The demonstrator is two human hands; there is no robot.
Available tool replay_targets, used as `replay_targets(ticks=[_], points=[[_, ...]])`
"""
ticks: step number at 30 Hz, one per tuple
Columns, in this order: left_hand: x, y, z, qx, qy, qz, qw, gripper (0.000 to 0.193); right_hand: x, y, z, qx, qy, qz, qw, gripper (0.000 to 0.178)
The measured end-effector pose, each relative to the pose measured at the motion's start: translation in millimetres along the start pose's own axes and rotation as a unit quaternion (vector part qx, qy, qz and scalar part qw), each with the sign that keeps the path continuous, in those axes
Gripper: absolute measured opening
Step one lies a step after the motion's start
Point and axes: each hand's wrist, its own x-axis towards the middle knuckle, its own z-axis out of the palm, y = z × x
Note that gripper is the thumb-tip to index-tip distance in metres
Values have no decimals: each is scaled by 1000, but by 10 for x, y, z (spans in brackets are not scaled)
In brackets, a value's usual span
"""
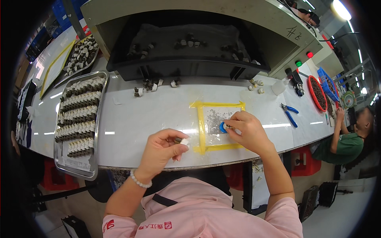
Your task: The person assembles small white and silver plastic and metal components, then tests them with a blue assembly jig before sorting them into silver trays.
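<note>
My left hand (164, 150) pinches a small part with a white body and a dark end (182, 142), held a little above the table's front. To its right, the fingers of my right hand (248, 129) are closed on a small whitish piece (227, 126), largely hidden by them. Right by those fingertips is a blue round thing (222, 127), over a clear sheet framed with yellow tape (201, 131). Dark specks or droplets dot that sheet. Several similar white-and-dark parts (151, 85) lie loose behind my left hand, below the black bin.
A metal tray (102, 119) with rows of parts stands at the left. A black bin (190, 67) sits under the grey machine housing (190, 10). Blue-handled cutters (290, 114), a clear bottle (279, 86) and a red basket (317, 93) are to the right, where another person (349, 139) sits.
</note>
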Motion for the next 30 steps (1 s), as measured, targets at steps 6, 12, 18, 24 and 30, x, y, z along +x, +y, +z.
replay_targets(ticks=[6,12,18,24,30], points=[[-22,-263,108,-196,0,-37,980,29,73,5,-22,-32,-36,-9,999,14],[20,-353,157,-259,-1,-54,964,23,79,-10,-50,-44,-43,-14,998,18],[26,-402,151,-277,-19,-49,959,32,9,-57,9,49,17,48,997,21],[28,-399,203,-279,-1,-44,959,30,-69,-294,149,275,85,61,956,24],[16,-447,221,-269,10,-14,963,27,-56,-569,211,345,52,24,937,27]])
